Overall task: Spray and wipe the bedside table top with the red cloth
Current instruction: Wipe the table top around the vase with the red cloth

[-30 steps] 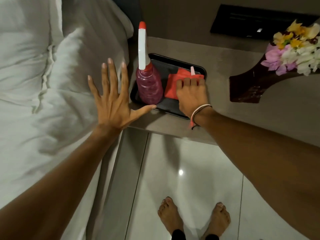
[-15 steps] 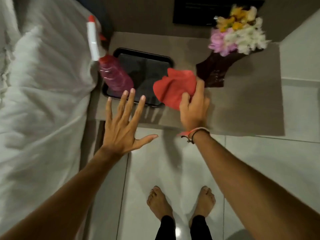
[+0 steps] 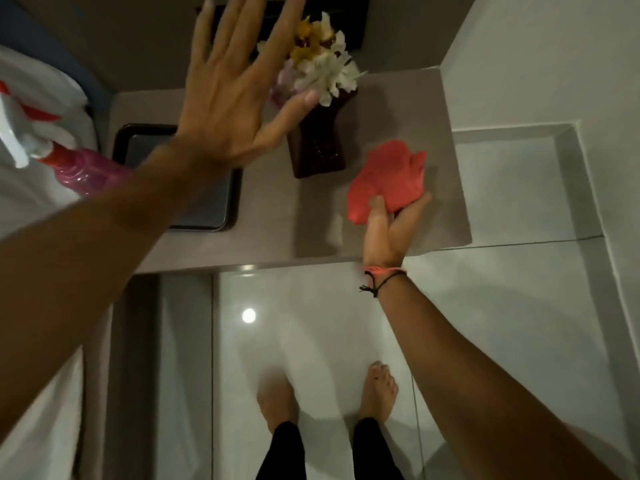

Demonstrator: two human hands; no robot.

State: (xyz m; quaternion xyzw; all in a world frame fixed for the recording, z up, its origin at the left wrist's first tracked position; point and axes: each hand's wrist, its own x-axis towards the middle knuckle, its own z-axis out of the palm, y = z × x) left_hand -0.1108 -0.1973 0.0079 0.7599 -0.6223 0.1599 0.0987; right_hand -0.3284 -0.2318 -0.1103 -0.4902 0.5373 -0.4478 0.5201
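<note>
Your right hand (image 3: pixel 391 230) grips the bunched red cloth (image 3: pixel 389 183) near the desk's (image 3: pixel 443 140) right edge; left hand (image 3: pixel 232 98) spread wide, empty. Spray bottle (image 3: pixel 74 164) untouched at the left edge. Spraying and wiping both look undone.

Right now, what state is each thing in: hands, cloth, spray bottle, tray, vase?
Left hand: open, fingers spread, raised, holding nothing.
Right hand: shut on the cloth.
Cloth: bunched, at the table's right part.
Spray bottle: leaning, partly hidden by the left arm.
Tray: visible part bare.
Vase: upright, holding flowers.
</note>
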